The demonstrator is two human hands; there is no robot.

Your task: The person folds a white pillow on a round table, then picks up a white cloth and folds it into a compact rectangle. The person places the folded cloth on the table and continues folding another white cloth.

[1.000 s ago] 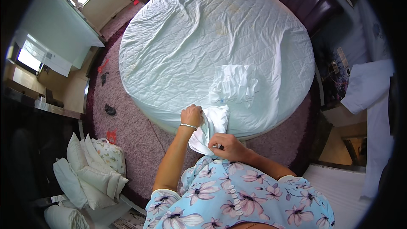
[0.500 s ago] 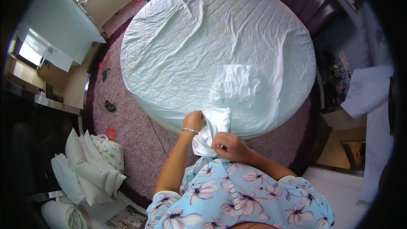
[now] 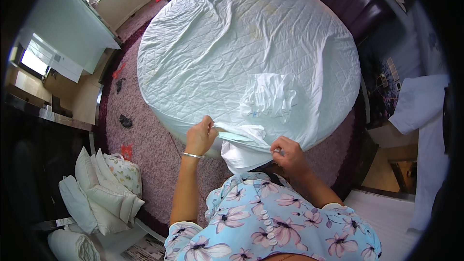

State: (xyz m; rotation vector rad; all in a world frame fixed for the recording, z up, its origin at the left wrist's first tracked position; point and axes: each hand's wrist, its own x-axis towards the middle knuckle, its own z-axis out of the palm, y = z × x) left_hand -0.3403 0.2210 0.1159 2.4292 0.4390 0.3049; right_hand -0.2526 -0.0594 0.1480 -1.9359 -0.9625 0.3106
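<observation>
A round bed with a pale quilted mattress cover [image 3: 232,48] fills the middle of the view. At its near edge I hold a white sheet [image 3: 244,152], part of it hanging down over the side. My left hand [image 3: 200,135], with a thin bracelet on the wrist, pinches the sheet's edge at the left. My right hand [image 3: 287,151] grips the same sheet at the right. A loosely folded white cloth [image 3: 268,95] lies on the bed just beyond my hands.
A purple shag rug [image 3: 145,130] rings the bed. White pillows and bedding [image 3: 101,188] are piled at the lower left. A dark padded headboard [image 3: 348,0] curves along the far right. White linen [image 3: 420,101] hangs at the right. Small dark items [image 3: 125,121] lie on the rug.
My two hands were close together on the bunched sheet; now they have spread apart, stretching its edge along the bed's rim. The view has shifted closer to the bed.
</observation>
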